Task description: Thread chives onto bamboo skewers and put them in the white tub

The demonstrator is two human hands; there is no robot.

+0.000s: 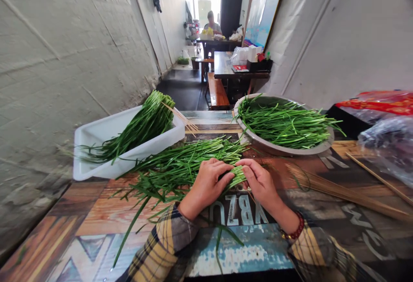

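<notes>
My left hand is closed around a small bunch of garlic chives, its thumb and fingers near the pale stem ends. My right hand meets it from the right, with thumb and fingers closed on the same stem ends. A thin stick seems to show just under the right palm, too covered to make out fully. Beyond both hands, a loose pile of chives lies across the table, leaves pointing left. Several bamboo skewers lie bundled to the right.
A white plastic tray at left holds chives with skewers through their stems. At back right, a metal basin is heaped with chives. Clear plastic wrapping lies at the right edge. Farther back are a second table and a seated person.
</notes>
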